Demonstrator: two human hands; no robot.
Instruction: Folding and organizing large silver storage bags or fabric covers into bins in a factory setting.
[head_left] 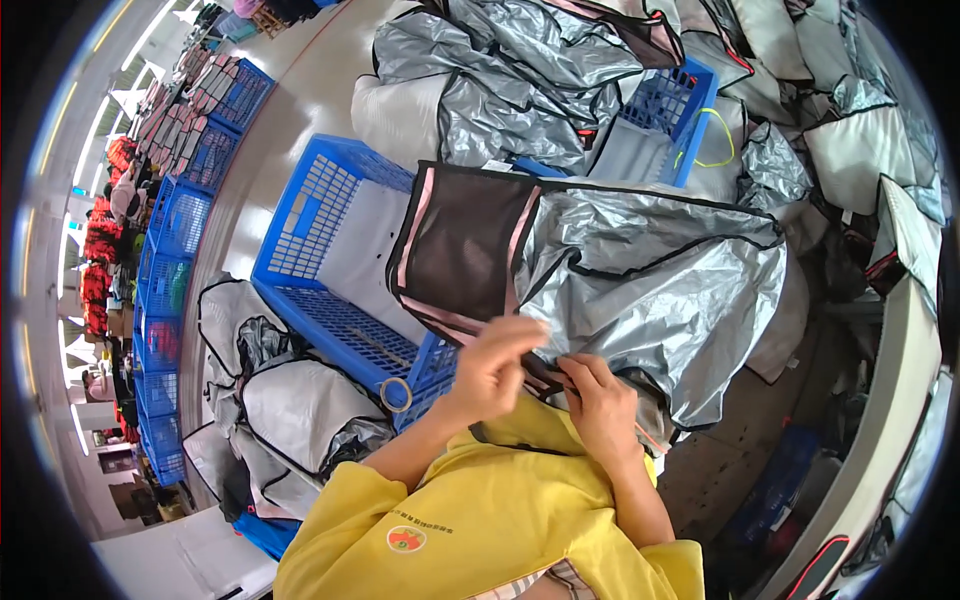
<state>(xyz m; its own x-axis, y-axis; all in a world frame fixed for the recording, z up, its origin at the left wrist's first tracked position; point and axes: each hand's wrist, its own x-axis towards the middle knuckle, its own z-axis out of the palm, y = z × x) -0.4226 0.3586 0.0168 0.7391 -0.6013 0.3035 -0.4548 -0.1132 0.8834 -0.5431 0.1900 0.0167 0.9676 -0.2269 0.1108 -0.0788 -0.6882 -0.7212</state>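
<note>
Potentially, the first fault lies at the left: the blue crate (pixel 350 325) stands open beneath the mesh end of the bag (pixel 655 265). If the grip slackens, that end could sag over the crate's right edge or drop inside. The ring (pixel 396 394) at the crate's near corner could catch the black edging, should the bag be dragged across it.

The left hand (pixel 490 370) is raised at the bag's near edge with fingers curled; motion blur prevents telling whether it grips anything. The right hand (pixel 602 405) pinches the dark near edge between thumb and fingers. Because this is the only hold that can be confirmed, uneven pull could twist the edging or bunch the seam. Farther right, the loose silver sheet could slide away under its own weight; what supports it underneath is hidden.

Location: the bag extends from above the crate's right side to the floor area at the right, directly before the person.

Appearance: at the left, a dark brown mesh panel (pixel 468 245) with pink strips along its sides; at the right, shiny silver sheet, creased and slack, with black edging and a dark fold line running across.
</note>
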